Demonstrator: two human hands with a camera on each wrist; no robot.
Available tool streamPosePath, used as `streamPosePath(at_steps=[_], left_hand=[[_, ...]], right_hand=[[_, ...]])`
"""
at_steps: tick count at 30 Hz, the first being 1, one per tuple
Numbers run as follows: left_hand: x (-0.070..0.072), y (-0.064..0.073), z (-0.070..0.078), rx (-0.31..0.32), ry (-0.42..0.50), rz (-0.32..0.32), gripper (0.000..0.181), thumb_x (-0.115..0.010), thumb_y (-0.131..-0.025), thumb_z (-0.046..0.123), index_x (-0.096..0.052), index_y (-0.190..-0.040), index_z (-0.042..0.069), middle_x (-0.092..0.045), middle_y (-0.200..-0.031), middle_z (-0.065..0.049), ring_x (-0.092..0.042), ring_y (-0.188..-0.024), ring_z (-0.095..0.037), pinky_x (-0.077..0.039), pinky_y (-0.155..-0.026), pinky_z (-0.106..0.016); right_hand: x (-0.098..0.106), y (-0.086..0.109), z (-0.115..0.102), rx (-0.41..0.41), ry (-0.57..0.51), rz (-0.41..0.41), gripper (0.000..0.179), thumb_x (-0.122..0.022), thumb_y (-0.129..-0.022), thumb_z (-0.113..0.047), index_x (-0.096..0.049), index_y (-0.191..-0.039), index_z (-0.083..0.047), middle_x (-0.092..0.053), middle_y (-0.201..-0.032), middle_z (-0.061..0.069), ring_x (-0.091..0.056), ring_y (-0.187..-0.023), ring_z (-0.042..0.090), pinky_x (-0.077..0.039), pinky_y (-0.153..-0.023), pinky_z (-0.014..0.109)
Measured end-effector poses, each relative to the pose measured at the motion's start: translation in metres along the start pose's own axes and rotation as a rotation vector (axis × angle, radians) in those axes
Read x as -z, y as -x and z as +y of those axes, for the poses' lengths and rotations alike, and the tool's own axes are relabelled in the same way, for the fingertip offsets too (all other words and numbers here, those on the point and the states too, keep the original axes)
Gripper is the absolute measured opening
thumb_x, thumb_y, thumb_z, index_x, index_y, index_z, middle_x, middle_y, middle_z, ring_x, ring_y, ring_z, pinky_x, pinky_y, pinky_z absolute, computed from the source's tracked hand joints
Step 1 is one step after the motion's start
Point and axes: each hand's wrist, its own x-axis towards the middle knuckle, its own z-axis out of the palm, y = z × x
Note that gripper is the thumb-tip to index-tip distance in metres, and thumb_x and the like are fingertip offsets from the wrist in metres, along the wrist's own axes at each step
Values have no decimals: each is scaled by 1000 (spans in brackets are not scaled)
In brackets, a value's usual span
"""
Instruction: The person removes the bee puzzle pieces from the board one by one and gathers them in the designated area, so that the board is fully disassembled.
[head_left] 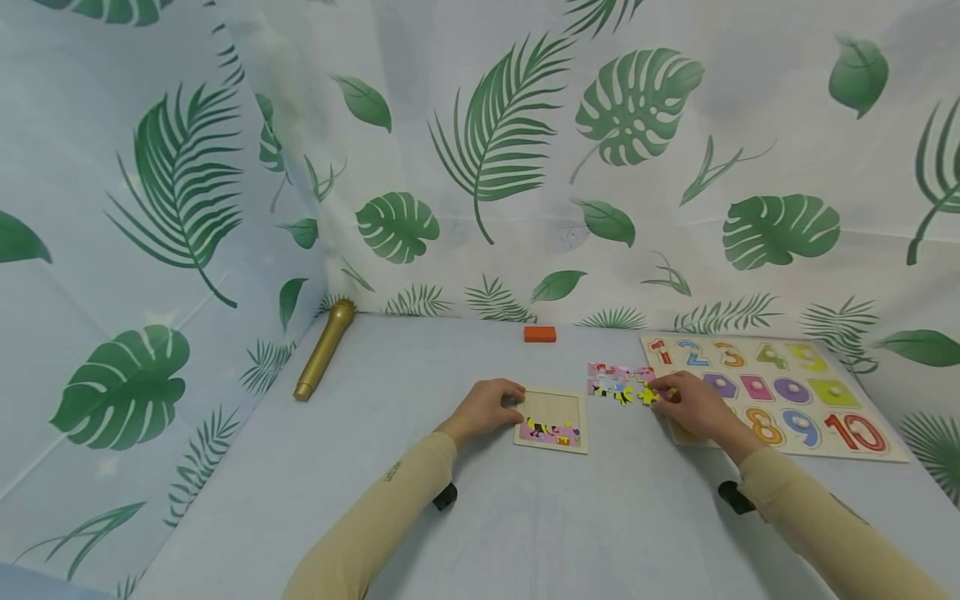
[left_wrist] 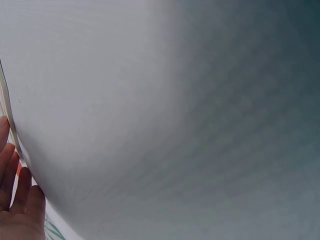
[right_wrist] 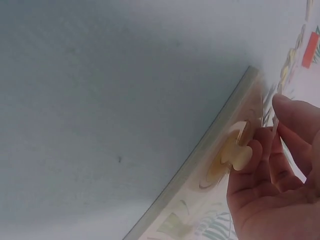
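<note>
My left hand point(head_left: 487, 404) holds the left edge of a small square wooden puzzle board point(head_left: 555, 407), thumb and fingertips at its upper left corner. Assembled pieces point(head_left: 551, 432) with a pink, black and yellow picture fill the board's lower part; bare wood shows above. To the right, my right hand point(head_left: 690, 404) pinches a yellow puzzle piece point(head_left: 647, 394) between thumb and fingers, at the edge of a group of loose pieces point(head_left: 611, 379). In the right wrist view the pinched piece point(right_wrist: 275, 122) appears edge-on, so its picture is hidden.
A large wooden number board point(head_left: 750, 369) lies under and beyond my right hand, with a knob point(right_wrist: 240, 156) close to the fingers. Towards the back stands a red-orange block point(head_left: 540, 334). A gold microphone-shaped object point(head_left: 324, 350) lies at the far left, near the leaf-patterned curtain point(head_left: 465, 250).
</note>
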Motion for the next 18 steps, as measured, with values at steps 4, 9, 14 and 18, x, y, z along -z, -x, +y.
streamPosePath(at_steps=[4, 9, 14, 18], left_hand=[[0, 0, -1, -5, 5, -1, 33, -76, -86, 16, -69, -116, 4, -63, -130, -5, -53, -127, -21, -39, -109, -34], [0, 0, -3, -30, 12, 0, 32, -76, -86, 15, -69, -115, 2, -63, -129, -6, -53, -126, -22, -39, -109, -33], [-1, -1, -7, -55, 14, 8, 32, -75, -87, 18, -69, -115, 4, -64, -128, -3, -54, -125, -19, -40, -107, -31], [1, 0, -1, -9, 33, -2, 32, -75, -87, 14, -68, -116, 3, -62, -130, -5, -52, -127, -21, -38, -110, -33]], right_hand=[[0, -3, 0, -13, 4, -19, 35, -68, -90, -12, -63, -121, 3, -55, -113, 24, -53, -93, 33, -50, -81, 48], [-1, -6, 0, -10, 18, -33, 34, -69, -90, -11, -63, -120, 4, -54, -111, 23, -52, -91, 32, -49, -80, 45], [-1, -7, -1, -16, 21, -38, 33, -69, -89, -10, -64, -120, 3, -52, -111, 24, -51, -91, 32, -47, -76, 42], [-2, -7, 0, -10, 27, -29, 32, -68, -89, -9, -64, -119, 3, -50, -111, 24, -51, -90, 32, -47, -75, 41]])
